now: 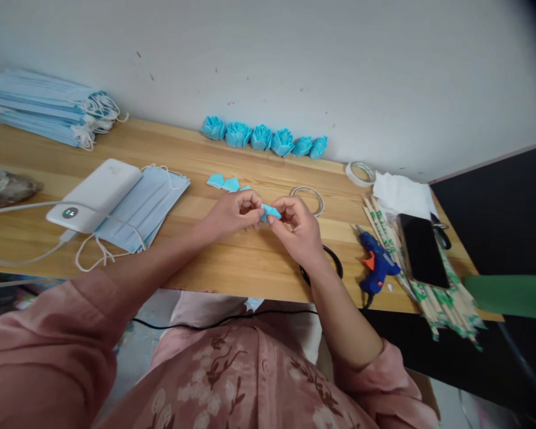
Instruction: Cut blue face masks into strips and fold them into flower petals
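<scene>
Over the middle of the wooden table (232, 268), my left hand (234, 211) and my right hand (297, 226) meet, both pinching a small folded blue piece (270, 211) between fingertips. Just beyond them lie a few loose blue folded pieces (226, 183). A row of several finished blue flowers (263, 138) stands against the wall. A few blue face masks (149, 205) lie left of my hands, partly under a white power bank (96, 193).
A stack of masks (49, 107) sits far left. Tape rings (310, 196) (361, 173), a black ring (333, 262), a blue glue gun (377, 262), a phone (422, 250) on wrapped chopsticks (442, 298) and white tissue (399, 193) lie to the right.
</scene>
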Action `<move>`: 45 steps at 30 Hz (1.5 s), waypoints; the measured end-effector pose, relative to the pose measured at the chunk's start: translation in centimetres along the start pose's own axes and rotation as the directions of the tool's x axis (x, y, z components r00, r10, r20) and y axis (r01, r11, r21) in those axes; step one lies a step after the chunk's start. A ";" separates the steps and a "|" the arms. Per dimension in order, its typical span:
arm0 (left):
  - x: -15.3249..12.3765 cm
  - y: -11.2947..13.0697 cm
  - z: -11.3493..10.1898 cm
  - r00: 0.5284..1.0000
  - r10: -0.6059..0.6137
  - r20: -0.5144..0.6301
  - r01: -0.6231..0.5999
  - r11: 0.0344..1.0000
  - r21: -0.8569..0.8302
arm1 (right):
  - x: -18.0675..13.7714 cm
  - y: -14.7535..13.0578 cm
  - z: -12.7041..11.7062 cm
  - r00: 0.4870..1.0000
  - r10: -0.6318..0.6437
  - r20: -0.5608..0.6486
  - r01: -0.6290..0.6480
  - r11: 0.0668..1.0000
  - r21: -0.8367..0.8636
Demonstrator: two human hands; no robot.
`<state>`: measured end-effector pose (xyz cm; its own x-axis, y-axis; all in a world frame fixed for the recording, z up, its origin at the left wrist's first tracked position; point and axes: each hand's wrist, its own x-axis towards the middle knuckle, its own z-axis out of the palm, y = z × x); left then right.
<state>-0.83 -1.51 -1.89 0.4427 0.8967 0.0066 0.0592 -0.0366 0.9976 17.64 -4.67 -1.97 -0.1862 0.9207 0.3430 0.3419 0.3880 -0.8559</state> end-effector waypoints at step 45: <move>-0.5 1.5 0.0 0.986 -0.160 0.048 0.165 0.978 -0.131 | -0.4 -0.1 -0.4 0.980 0.196 -0.033 -0.183 0.956 0.227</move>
<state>-0.95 -1.97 -0.39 0.4701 0.8687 -0.1563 0.0139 0.1698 0.9854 18.01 -5.11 -1.85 -0.0853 0.9797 0.1814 0.1522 0.1927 -0.9694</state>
